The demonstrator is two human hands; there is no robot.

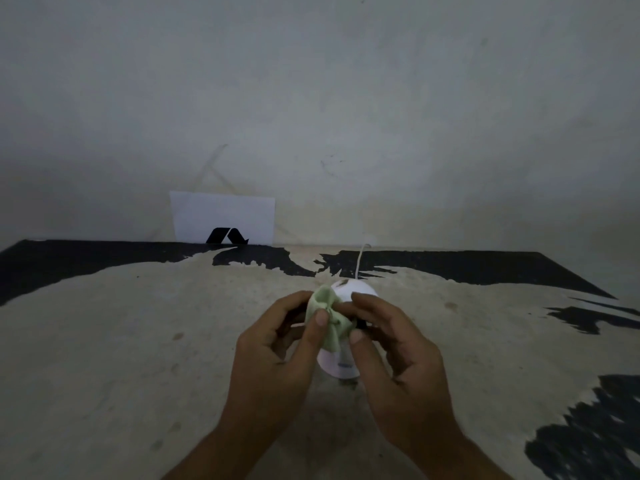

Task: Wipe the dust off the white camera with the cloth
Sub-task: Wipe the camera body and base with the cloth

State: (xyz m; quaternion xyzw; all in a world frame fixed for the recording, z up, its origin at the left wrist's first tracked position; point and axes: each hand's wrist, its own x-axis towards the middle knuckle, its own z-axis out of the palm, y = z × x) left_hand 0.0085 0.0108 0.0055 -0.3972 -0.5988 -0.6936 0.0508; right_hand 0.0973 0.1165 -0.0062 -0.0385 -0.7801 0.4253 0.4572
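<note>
The thumb tip and curled fingers of the left hand (277,344) pinch a small, crumpled pale-green cloth (329,318) and press it against the front of the rounded white plastic camera (358,292). The right hand (398,355) also pinches the cloth from the other side, its thumb on the lower fold and its fingers wrapped round the camera's right flank, steadying the body. Whether the right fingers grip the camera itself or only the cloth laid over it cannot be told.

The camera stands upright on its base near the middle of the desk (104,341), a worn surface whose pale patches show through a peeling black top layer. A thin white cable (359,263) runs from behind the camera toward the far edge. At that far edge, left of centre, a white card with a black logo (223,218) leans against the grey wall (346,98).

Judging by the cloth bunched over the front face, wiping appears under way. A dark speck on the dome's top suggests that area, and probably the back and base, remain to be cleaned.
</note>
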